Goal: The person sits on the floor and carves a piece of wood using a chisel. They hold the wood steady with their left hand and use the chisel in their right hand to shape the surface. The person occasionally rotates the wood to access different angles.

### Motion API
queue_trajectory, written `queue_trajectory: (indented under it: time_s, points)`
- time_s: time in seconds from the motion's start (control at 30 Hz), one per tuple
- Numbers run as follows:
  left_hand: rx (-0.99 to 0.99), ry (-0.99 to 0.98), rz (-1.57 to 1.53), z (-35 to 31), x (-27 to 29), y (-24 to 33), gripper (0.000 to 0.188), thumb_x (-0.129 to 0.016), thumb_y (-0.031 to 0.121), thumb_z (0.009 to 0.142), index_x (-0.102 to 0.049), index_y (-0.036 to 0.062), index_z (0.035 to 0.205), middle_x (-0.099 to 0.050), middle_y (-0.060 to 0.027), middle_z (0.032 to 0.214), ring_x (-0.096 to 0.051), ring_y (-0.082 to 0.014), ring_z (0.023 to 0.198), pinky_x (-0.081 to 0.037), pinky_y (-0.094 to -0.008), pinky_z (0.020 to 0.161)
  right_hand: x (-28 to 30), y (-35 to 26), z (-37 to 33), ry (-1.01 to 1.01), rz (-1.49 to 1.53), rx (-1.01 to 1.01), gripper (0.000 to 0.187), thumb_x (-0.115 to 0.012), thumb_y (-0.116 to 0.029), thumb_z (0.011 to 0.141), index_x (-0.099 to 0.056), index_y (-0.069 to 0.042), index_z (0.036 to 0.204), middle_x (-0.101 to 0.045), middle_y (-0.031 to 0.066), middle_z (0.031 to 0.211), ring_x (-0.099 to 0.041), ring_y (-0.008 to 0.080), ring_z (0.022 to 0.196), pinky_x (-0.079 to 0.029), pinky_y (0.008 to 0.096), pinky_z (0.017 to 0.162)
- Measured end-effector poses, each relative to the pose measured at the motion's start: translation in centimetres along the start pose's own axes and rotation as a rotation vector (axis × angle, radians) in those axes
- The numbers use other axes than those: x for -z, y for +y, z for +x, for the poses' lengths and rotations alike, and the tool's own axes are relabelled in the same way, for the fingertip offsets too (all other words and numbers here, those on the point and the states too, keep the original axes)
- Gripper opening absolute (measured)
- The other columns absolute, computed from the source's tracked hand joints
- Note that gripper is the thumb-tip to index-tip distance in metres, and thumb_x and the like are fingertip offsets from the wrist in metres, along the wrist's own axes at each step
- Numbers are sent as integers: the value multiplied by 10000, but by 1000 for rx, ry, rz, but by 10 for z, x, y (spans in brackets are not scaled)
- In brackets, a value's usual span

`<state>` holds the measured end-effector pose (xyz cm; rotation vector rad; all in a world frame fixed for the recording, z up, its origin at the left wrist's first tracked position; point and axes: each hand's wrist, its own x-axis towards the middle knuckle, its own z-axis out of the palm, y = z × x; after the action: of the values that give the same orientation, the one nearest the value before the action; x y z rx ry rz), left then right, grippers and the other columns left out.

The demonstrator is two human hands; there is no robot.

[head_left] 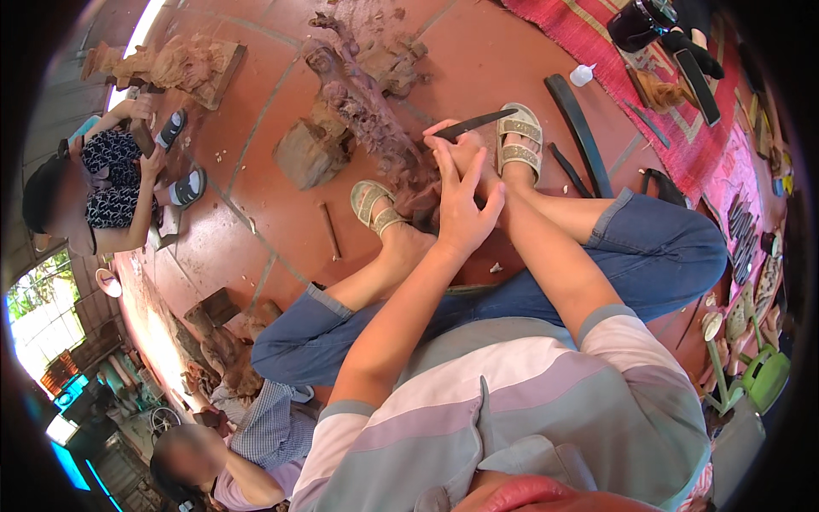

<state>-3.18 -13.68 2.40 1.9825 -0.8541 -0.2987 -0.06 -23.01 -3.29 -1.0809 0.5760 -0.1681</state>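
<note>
My right hand (pixel 466 154) is closed round one end of a dark, flat, blade-like tool (pixel 478 125). The tool's tip points right, close to my right sandal (pixel 519 141). Just below, my left hand (pixel 465 213) has its fingers stretched and apart. It appears to hold nothing and lies near or against my right wrist; contact is hard to tell. In front of me a long, reddish-brown wood carving (pixel 363 107) slants away across the floor, its near end by my hands and left sandal (pixel 375 205). The frame does not show the tool touching the carving.
Wood blocks (pixel 309 154) lie beside the carving. A thin stick (pixel 329 230) is left of my foot; long dark strips (pixel 580 128) and a small white bottle (pixel 583 75) are right. Beyond is a red mat (pixel 589 43). Two people work at left, one by another carving (pixel 183 66).
</note>
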Motion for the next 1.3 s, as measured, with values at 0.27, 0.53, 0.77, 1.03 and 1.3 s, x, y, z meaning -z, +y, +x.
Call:
queue_trajectory:
  time_s: [0.27,0.53,0.77,1.03,1.3]
  points:
    - [-70,103,87,0,3,3,474,-648,133,818,-546,35,1270,-139,-359,1470,-227,-425,1378,-319,-409,1064,-5,-10,-7,21,-78,1,107,-625,-105,875,-620,-37,957,-535,-30,629,-435,38,537,-360,220,443]
    - [-71,36,28,0,6,3,476,-646,150,826,-540,43,1277,-86,-372,1472,-174,-456,1385,-279,-432,1084,-8,-22,-10,34,-286,48,129,-635,-140,861,-622,-36,936,-563,8,637,-488,55,566,-405,237,474]
    - [-1,-72,-209,10,13,-1,444,-635,143,837,-556,43,1263,-70,-347,1489,-151,-442,1395,-273,-427,1087,6,-19,-1,31,-289,38,122,-641,-139,838,-652,-45,915,-617,53,666,-554,86,620,-450,266,553]
    - [46,-106,-181,15,11,5,457,-628,136,835,-547,50,1277,-64,-340,1494,-139,-435,1402,-260,-431,1092,4,-10,5,63,-200,107,118,-665,-138,840,-641,-57,922,-584,-14,671,-491,48,583,-394,214,484]
    - [-26,20,-29,3,1,2,413,-639,150,829,-590,69,1231,-25,-352,1491,-93,-438,1410,-197,-434,1116,-3,-14,-2,2,-261,68,134,-672,-143,810,-659,-50,906,-628,36,682,-535,84,619,-442,269,544]
